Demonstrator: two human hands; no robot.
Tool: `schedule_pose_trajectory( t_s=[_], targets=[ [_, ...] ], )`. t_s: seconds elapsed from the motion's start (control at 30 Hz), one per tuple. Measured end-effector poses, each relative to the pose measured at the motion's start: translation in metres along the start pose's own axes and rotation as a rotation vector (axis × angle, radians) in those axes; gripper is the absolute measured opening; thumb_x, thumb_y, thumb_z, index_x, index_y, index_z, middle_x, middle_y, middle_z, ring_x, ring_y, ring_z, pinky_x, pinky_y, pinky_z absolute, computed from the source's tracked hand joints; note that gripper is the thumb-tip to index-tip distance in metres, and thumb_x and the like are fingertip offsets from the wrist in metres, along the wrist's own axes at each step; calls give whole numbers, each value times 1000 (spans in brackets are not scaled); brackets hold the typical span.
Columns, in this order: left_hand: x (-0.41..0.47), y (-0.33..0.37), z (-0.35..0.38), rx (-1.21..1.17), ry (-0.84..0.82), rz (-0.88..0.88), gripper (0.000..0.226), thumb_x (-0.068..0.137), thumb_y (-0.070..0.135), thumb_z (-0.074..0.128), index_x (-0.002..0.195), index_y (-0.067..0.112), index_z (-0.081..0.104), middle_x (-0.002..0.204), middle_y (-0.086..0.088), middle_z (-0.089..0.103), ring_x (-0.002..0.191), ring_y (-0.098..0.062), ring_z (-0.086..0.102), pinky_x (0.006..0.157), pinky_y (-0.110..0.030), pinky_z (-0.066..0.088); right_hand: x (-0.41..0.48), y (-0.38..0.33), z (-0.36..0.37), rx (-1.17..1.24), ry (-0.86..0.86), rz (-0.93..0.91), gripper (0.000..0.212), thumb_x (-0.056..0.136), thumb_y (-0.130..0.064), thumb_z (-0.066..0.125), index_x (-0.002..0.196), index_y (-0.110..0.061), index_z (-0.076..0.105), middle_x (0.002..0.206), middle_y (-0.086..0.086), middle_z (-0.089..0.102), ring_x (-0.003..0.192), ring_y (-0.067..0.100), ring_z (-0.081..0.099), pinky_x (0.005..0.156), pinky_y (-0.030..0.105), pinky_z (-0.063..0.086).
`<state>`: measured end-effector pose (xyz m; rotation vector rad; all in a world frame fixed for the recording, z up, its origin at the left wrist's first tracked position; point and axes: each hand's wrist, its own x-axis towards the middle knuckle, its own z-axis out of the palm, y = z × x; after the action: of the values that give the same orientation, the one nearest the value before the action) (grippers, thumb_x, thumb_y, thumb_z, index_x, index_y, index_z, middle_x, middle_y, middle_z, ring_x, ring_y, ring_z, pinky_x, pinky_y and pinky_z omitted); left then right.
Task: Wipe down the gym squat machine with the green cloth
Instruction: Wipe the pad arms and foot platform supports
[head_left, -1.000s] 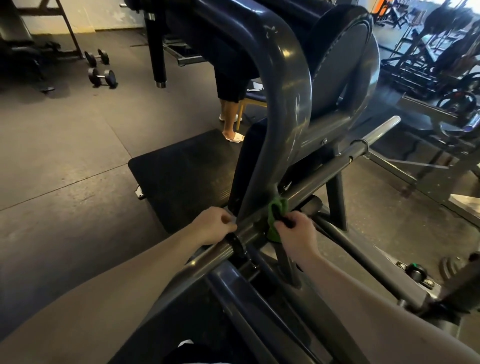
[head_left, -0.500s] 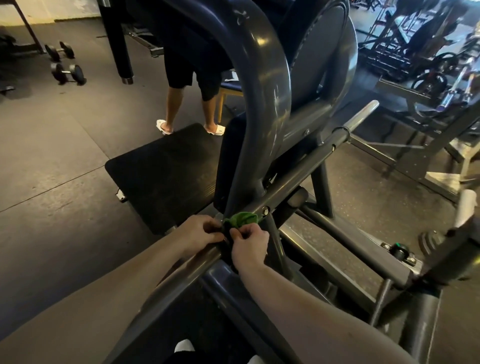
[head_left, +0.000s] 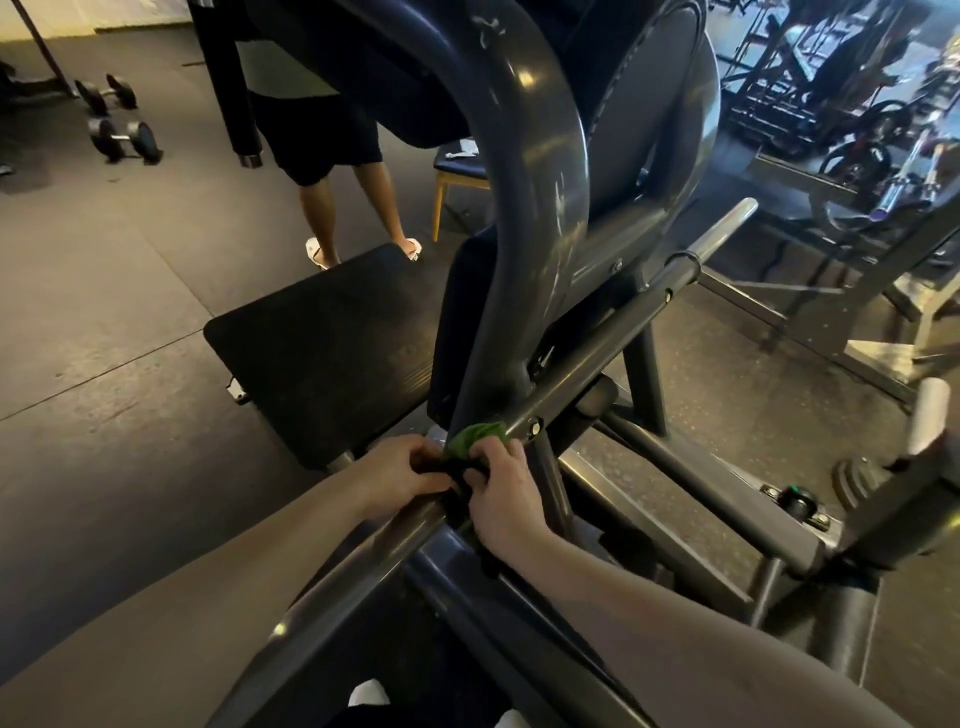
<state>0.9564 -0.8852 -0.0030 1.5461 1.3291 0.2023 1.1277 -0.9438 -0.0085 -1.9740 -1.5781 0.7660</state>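
Your right hand (head_left: 501, 493) has its fingers clamped round the small, bunched green cloth (head_left: 475, 435), pressing it onto the long grey round bar (head_left: 597, 353) of the dark grey steel squat machine (head_left: 535, 208). The cloth sits right at the joint where the broad curved tube (head_left: 524, 291) comes down to meet that bar. Your left hand (head_left: 402, 467) is just beside it, fingers wrapped over the same bar at a black collar (head_left: 457, 480), and seems to be steadying rather than wiping. You look to be in the middle of the job. The cloth is working one small spot low on the frame, and nothing shows which parts are already clean. By my reckoning the upper run of the bar, the scuffed curved tube, the pads above and the textured black footplate (head_left: 322, 353) may all be left. The metal is smooth, painted and glossy, so the cloth should slide easily, though the bolts and joint will catch it. Around you is a dim gym with a dark rubber floor (head_left: 104, 322). A pair of black dumbbells (head_left: 124, 137) lies toward its far left corner, and another person (head_left: 358, 208) in shorts stands beyond the footplate beside a yellow-legged chair (head_left: 457, 166). More machines (head_left: 831, 104) crowd the right.
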Motion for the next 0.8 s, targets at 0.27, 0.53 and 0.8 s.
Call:
schedule_pose_trajectory(
  t_s=[0.27,0.53,0.8],
  targets=[
    [-1,25,-16,131,-96,-45,22,90,36,75,105,42,60,112,10,66,103,-5,64,100,-37,53,78,0,-54,118,58,246,14,99,-24,61,113,-23,62,113,2,59,88,18,59,67,29,46],
    [8,139,-37,-114,483,296,50,92,42,72,135,22,56,117,13,65,107,-5,62,94,-28,48,82,-34,-133,687,460,-31,25,100,-27,59,124,-33,55,116,-7,59,106,10,60,93,33,56],
    [20,190,-45,-87,743,465,33,90,42,73,114,20,73,104,9,74,97,-5,68,84,-21,51,103,-55,-121,614,514,-139,8,95,-17,66,89,-18,61,103,-7,50,89,1,51,82,16,43]
  ],
)
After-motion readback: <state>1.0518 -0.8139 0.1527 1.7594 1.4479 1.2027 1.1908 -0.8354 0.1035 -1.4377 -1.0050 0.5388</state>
